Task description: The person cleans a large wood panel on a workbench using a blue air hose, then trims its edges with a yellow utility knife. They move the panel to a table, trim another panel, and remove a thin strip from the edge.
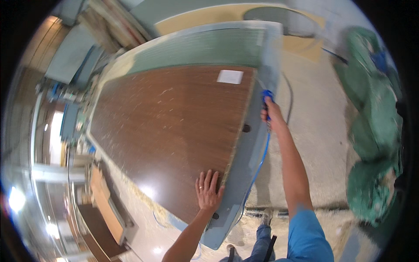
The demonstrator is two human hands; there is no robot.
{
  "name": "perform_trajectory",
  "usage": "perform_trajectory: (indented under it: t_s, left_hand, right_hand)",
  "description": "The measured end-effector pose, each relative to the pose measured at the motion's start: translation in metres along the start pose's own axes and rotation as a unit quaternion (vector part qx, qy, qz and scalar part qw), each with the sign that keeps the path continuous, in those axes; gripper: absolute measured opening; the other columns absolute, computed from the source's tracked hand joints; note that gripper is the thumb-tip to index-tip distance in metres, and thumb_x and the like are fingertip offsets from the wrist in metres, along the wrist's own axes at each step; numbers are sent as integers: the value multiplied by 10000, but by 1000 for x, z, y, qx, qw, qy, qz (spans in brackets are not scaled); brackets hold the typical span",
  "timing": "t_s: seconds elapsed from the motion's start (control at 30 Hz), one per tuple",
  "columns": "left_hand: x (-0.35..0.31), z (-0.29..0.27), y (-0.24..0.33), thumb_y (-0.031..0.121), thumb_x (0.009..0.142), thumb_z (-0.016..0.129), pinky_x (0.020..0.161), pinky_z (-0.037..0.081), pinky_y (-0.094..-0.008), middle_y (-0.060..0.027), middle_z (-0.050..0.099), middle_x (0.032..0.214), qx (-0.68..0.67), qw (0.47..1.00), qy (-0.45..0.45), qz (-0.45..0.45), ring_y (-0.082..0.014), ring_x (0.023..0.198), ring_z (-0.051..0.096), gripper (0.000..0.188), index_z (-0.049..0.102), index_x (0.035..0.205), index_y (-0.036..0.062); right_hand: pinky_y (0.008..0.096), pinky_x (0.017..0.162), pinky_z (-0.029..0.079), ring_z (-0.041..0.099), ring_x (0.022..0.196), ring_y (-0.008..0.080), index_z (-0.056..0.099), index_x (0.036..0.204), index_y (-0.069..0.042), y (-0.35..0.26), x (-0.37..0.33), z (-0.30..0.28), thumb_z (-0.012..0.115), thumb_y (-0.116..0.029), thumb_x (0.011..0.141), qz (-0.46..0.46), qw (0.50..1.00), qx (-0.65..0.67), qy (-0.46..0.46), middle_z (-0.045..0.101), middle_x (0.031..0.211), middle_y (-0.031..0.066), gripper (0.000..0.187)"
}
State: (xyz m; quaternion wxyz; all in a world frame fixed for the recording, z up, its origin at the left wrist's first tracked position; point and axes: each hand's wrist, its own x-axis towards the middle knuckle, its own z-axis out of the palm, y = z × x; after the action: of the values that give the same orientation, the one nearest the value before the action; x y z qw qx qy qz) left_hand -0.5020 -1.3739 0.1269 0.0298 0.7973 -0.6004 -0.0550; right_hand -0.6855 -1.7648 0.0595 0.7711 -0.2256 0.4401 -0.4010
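A large brown wood-grain panel [161,118] lies flat on a grey-blue table [248,153], with pale shavings scattered over its face. Near its far right corner is a white paper label [230,77]. My left hand [209,192] rests palm down on the panel beside its right edge, fingers spread. Out past that edge, my right hand [273,114] is closed around a blue air blow gun [267,94], its thin nozzle toward the panel's edge. A blue air hose [262,165] runs from the gun down along the table's right side.
Behind the panel is a green ribbed surface [200,48] on the table. Stuffed green sacks [371,126] line the right side. Sawdust covers the floor [314,144]. Boards [109,26] lean at the far left, and an orange-brown board [107,205] lies on a stack at the lower left.
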Motion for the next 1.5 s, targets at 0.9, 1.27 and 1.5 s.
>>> perform_trajectory:
  t_s: [0.9, 1.27, 1.5]
  left_hand:
    - [-92, 8, -20, 501, 1090, 333, 1293, 112, -489, -68, 364, 1644, -160, 985, 60, 18, -304, 1560, 219, 591, 412, 1560, 150]
    - [-466, 42, -128, 283, 977, 659, 1211, 298, -489, -152, 503, 1519, -286, 914, 157, -241, -332, 1414, 460, 558, 499, 1488, 129]
    - [-777, 92, -196, 395, 1004, 581, 1064, 469, -502, -230, 486, 1511, -256, 760, -37, -596, -421, 1299, 560, 681, 337, 1568, 103]
  right_hand:
    - [314, 353, 322, 412, 343, 143, 498, 738, -111, 291, -493, -14, 662, -506, 994, 218, 963, -140, -81, 421, 485, -5, 498]
    - [329, 378, 328, 435, 369, 172, 487, 714, -126, 370, -579, -5, 661, -603, 952, 239, 952, -182, -53, 416, 491, -2, 560]
    - [337, 415, 330, 442, 411, 168, 481, 689, -133, 432, -585, 58, 622, -620, 969, 242, 963, -114, -23, 420, 508, -21, 580]
